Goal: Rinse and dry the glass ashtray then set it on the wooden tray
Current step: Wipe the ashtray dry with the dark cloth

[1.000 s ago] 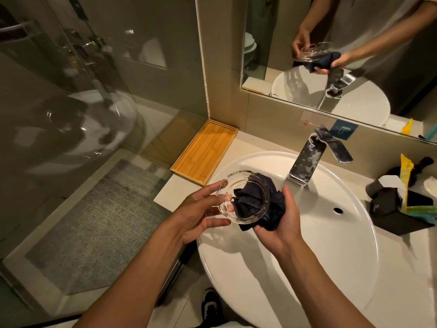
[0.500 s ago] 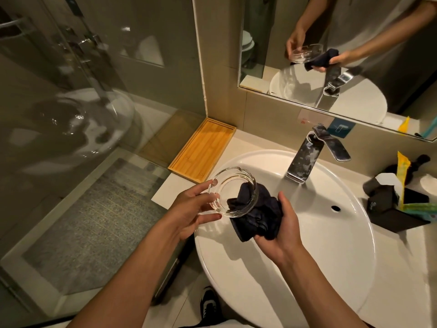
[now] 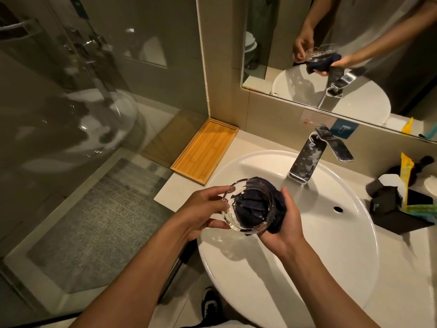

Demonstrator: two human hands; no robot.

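The round clear glass ashtray (image 3: 238, 224) is tilted on its side above the left rim of the white basin (image 3: 331, 268). My left hand (image 3: 203, 213) grips its left rim with thumb and fingers. A dark blue cloth (image 3: 279, 209) is bunched in my right hand (image 3: 287, 223) and pressed against the ashtray; the cloth shows through the glass. The wooden tray (image 3: 205, 151) lies bare on the counter at the back left, against the wall corner.
A chrome faucet (image 3: 307, 159) stands behind the basin, no water running. Black boxes and colourful packets (image 3: 399, 200) crowd the counter on the right. A mirror (image 3: 343, 50) hangs above. A glass shower partition (image 3: 71, 114) bounds the left side.
The ashtray has turned and come back against the cloth after being drawn slightly apart from it half a second ago. Both hands stay over the basin's left side.
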